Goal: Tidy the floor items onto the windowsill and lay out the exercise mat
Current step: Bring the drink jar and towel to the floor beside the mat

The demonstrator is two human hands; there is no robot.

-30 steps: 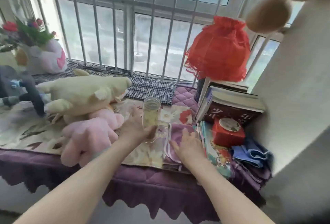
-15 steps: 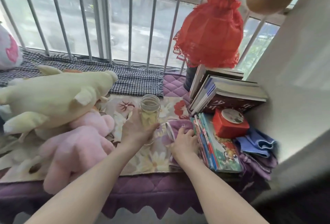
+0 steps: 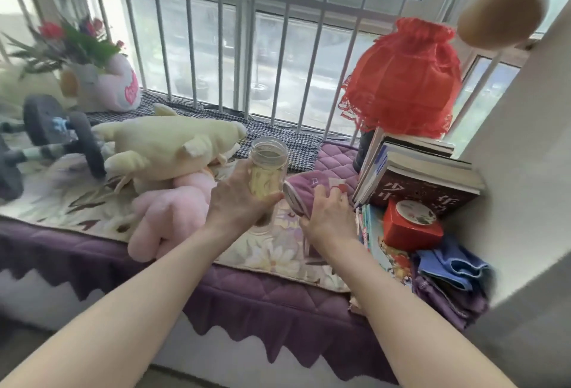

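light: bright daylight through barred window [image 3: 278, 56] | shadows: soft | edges: curved, left side blurred | top-right corner: unfocused

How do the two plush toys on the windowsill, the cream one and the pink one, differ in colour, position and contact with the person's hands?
The cream plush toy is pale yellow-white; the pink plush toy is soft pink. The cream one lies on top, stretched sideways toward the window bars; the pink one sits beneath it, nearer the sill's front edge. The left hand, holding the glass jar, is right beside the pink toy; the cream one lies clear of it. Both rest on the floral cloth.
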